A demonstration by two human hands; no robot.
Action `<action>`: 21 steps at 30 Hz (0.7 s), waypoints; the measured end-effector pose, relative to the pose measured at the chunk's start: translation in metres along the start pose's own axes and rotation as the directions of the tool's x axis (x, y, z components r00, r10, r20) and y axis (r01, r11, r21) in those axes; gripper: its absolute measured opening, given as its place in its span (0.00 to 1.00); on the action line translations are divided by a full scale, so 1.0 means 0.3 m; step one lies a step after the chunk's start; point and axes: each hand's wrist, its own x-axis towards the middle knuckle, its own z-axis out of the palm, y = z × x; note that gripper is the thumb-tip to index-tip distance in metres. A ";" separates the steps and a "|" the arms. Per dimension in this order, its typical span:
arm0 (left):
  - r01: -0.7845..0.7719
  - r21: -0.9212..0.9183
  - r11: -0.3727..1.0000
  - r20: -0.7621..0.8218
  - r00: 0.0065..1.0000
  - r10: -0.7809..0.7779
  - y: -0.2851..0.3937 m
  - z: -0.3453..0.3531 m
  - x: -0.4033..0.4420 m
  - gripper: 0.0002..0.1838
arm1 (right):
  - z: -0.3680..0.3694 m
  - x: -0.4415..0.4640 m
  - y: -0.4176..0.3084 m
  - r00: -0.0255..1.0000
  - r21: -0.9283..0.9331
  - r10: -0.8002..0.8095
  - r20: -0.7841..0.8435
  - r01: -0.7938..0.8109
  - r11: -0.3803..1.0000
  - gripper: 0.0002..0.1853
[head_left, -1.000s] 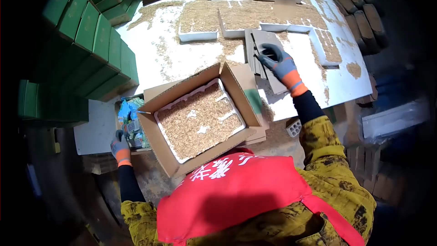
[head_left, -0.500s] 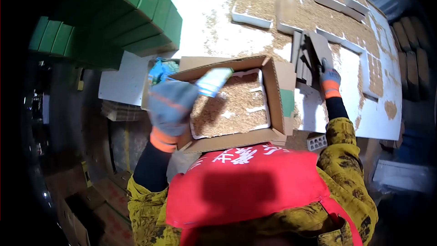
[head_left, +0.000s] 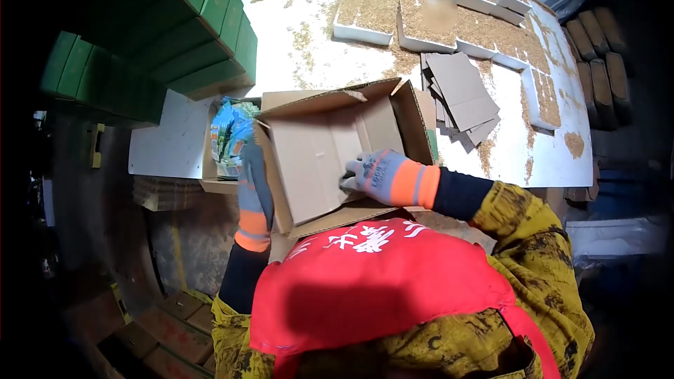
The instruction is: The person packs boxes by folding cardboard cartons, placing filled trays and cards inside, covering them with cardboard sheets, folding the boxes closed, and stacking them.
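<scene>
An open cardboard box [head_left: 411, 116] stands in front of me at the table's near edge. Plain cardboard [head_left: 309, 158] now covers its inside, hiding the wood shavings. My gloved right hand [head_left: 375, 174] reaches into the box from the right, fingers bent against the cardboard; whether it grips anything is hidden. My gloved left hand [head_left: 255, 186] lies along the box's left outer wall, fingers extended upward. Just left of the box is a smaller carton of blue and green packets [head_left: 235, 130]. Grey cardboard sheets [head_left: 463, 91] lie loosely stacked beyond the box to the right.
White trays filled with shavings [head_left: 365, 10] line the table's far side, and scattered shavings [head_left: 302, 42] lie on the white tabletop [head_left: 158, 147]. Green boxes [head_left: 210, 0] are stacked high at the left. Brown bags or blocks [head_left: 597, 35] are piled beyond the right edge.
My right hand has moved from the sheet stack into the box, where cardboard now covers the shavings. My left hand has moved from above the box to its left wall; its packet is gone from view.
</scene>
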 end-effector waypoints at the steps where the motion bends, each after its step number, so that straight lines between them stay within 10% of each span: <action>1: -0.002 0.009 1.000 0.071 0.998 0.001 -0.018 0.003 -0.010 0.25 | 0.029 0.000 0.015 0.999 0.081 0.014 0.044 -0.018 0.997 0.18; 5: 0.103 -0.293 0.951 0.100 0.992 -0.077 0.135 -0.099 0.069 0.28 | -0.110 -0.056 -0.030 0.969 0.105 0.201 0.144 -0.216 0.971 0.18; 8: 0.082 -0.386 0.919 0.180 0.984 -0.012 0.071 -0.134 0.068 0.28 | -0.242 -0.150 0.032 0.851 0.706 0.524 0.023 -0.385 0.595 0.21; 11: 0.614 -0.784 -0.096 0.603 0.715 -0.353 -0.141 0.141 -0.076 0.28 | -0.219 -0.165 0.119 0.584 0.955 0.797 -0.152 -0.119 0.270 0.26; 13: 0.664 -0.582 0.470 0.338 0.723 -0.602 -0.044 0.225 -0.055 0.31 | 0.067 -0.186 0.279 0.654 0.964 0.755 0.043 -0.227 0.142 0.33; 16: 0.682 -0.584 0.440 0.518 0.731 -0.445 0.016 0.166 -0.006 0.36 | 0.233 -0.080 0.166 0.503 0.731 0.858 -0.104 -0.546 0.409 0.47; 18: 0.488 -0.621 0.613 0.311 0.872 -0.379 0.104 0.125 0.033 0.36 | 0.194 -0.076 0.204 0.533 0.797 0.844 -0.066 -0.480 0.366 0.45; 21: 0.607 -0.632 0.481 0.359 0.780 -0.512 0.112 0.138 0.036 0.50 | 0.081 -0.157 0.193 0.703 0.895 0.690 0.171 -0.404 0.190 0.38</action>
